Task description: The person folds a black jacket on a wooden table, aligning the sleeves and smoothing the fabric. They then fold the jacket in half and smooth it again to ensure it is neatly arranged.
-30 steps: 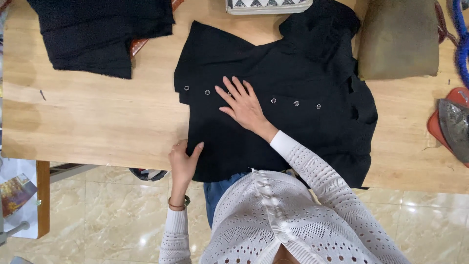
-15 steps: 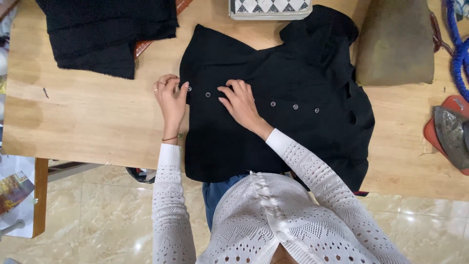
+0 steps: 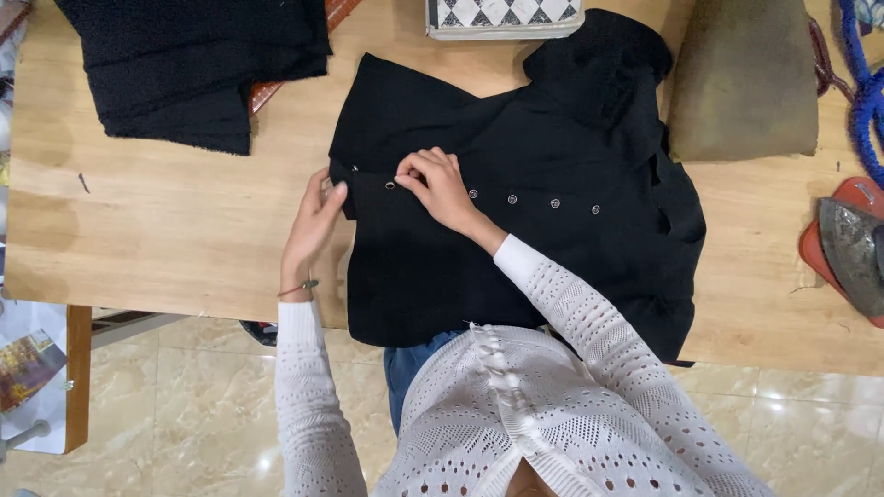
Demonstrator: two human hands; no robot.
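- 1 black garment (image 3: 516,230) lies spread flat on the wooden table (image 3: 175,230), mid-frame, right in front of the person; near hem hangs a bit over the table edge.
- Row of small metal snaps across it: 5 clearly visible, plus maybe 1 more at the far left edge, too small to be sure.
- Left hand (image 3: 315,225) at the garment's left edge, fingers curled onto the fabric edge, thumb side up; looks like a light pinch on the cloth, but can't tell for sure whether it's clamped.
- Right hand (image 3: 442,184) on top of the garment w/ fingertips bunched together at the snap row, next to the 2nd snap from left; pinching the fabric there.
- 1 wrist band on the left wrist.
- Both arms in white knit sleeves.
- 1 more pile of dark fabric (image 3: 193,64), top left of table, well apart from the garment.
- 1 olive-brown cushion (image 3: 746,83), top right, just beside the garment's collar end.
- 1 checkered box (image 3: 502,17) at top edge.
- 1 iron on a red rest (image 3: 852,248), far right.
- Blue cord (image 3: 861,92), top right corner.
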